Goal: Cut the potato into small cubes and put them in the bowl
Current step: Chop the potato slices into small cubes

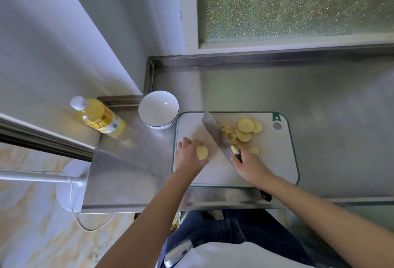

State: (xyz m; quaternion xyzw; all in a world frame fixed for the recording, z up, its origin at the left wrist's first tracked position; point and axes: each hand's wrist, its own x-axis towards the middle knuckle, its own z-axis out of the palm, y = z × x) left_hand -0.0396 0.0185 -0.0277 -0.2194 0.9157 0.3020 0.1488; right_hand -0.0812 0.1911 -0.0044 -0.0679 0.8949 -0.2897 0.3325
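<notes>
Both hands over the cutting board.
Left hand held a potato piece; right hand gripped the knife, slices and cubes just right of its blade; bowl beyond the left hand.

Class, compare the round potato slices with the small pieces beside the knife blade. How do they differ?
The round slices are broad flat discs that overlap; the small pieces are little chunks in a loose heap. The small pieces lie next to the knife; the round slices lie beyond them. Both are pale yellow, on the cutting board.

Left hand holds potato slices; right hand grips cleaver.
</notes>
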